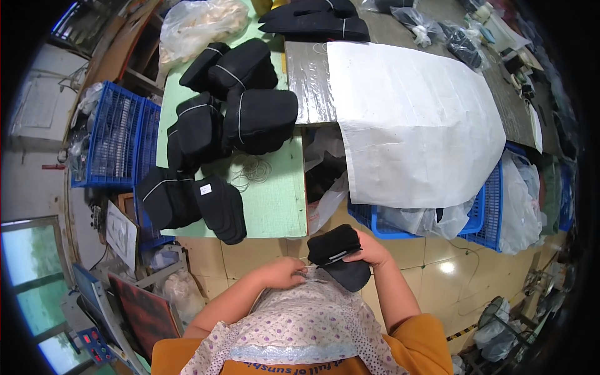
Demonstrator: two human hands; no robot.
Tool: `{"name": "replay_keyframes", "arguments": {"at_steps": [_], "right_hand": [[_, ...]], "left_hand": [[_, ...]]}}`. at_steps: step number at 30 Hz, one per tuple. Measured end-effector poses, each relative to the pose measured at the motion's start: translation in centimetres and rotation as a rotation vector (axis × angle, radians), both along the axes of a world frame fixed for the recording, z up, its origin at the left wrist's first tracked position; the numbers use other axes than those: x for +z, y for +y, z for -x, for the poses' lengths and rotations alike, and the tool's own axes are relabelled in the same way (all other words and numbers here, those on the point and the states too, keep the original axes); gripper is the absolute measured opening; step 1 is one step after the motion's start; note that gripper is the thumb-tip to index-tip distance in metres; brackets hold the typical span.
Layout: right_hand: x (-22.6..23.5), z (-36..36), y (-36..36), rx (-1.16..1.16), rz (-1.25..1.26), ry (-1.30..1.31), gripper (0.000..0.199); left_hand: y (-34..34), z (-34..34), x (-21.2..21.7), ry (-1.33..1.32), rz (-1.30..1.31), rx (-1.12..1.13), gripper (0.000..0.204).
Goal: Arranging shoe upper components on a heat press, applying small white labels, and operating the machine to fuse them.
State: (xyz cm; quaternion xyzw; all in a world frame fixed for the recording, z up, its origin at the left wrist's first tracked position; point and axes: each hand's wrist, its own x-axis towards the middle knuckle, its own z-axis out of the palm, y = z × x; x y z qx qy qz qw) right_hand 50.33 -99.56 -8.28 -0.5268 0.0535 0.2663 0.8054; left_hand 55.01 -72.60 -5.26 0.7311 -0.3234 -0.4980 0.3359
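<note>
Free room and obstructions at our bench

We find bare pale green tabletop (275, 206) near its front edge; bundled black fabric pieces (240, 112) crowd the left, a large white woven sheet (412, 125) covers the right, blue plastic crates (115, 137) flank the sides.
</note>
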Motion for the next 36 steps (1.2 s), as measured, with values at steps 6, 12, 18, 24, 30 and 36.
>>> {"name": "replay_keyframes", "arguments": {"at_steps": [6,12,18,24,30,36], "right_hand": [[-5.7,1.8,3.5,-0.393,-0.347,0.628,0.047],[-12.9,-4.9,6.1,-0.817,-0.013,0.848,0.039],[-19.4,-9.6,3.0,-0.833,0.507,0.397,0.065],[-4.4,-9.1,11.3,-0.848,0.659,-0.199,0.022],[-1.1,-11.8,21.5,-0.225,0.295,0.248,0.070],[-2.0,-13.7,21.9,-0.263,0.081,0.222,0.078]], "left_hand": [[-2.7,1.2,0.5,-0.207,0.177,0.484,0.020],[1.3,1.5,-0.1,-0.302,0.041,0.645,0.019],[3.4,2.3,0.7,-0.313,0.041,0.743,0.016],[13.2,-2.5,-2.0,-0.381,-0.038,1.750,0.024],[11.5,-7.9,-2.5,0.005,0.005,1.660,0.040],[9.8,-7.3,-2.6,0.234,0.390,1.550,0.035]]}}
